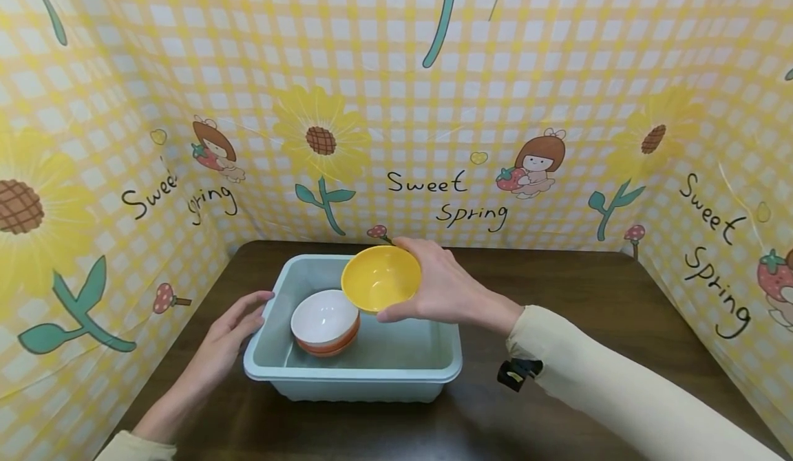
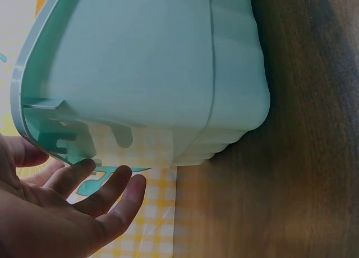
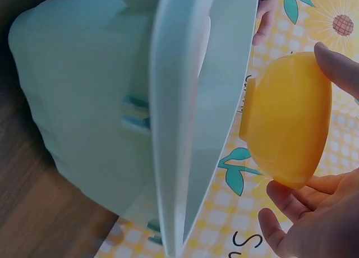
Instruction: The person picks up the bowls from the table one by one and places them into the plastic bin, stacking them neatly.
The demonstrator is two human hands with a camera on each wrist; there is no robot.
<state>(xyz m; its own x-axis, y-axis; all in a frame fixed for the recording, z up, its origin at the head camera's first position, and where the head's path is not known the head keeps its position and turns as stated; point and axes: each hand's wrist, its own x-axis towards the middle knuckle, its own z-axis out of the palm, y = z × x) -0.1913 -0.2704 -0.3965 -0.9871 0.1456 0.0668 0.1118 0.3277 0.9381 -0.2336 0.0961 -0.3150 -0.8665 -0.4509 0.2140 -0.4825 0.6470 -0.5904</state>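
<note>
A yellow bowl [image 1: 379, 279] is gripped by my right hand [image 1: 436, 282], thumb on one side of its rim and fingers on the other. It is held tilted above the back right part of a pale blue-green plastic basin [image 1: 353, 373], its inside facing the head camera. In the right wrist view the yellow bowl [image 3: 291, 115] is apart from the basin's rim. Inside the basin, at the left, a white bowl [image 1: 325, 316] sits stacked on orange bowls [image 1: 328, 348]. My left hand [image 1: 226, 337] touches the basin's left rim with relaxed, loosely bent fingers [image 2: 128, 193].
The basin stands on a dark wooden table [image 1: 545, 392]. Yellow checked cloth [image 1: 396, 103] with flowers and lettering surrounds the table at the back and both sides. A black clip-like device [image 1: 519, 374] is at the right sleeve.
</note>
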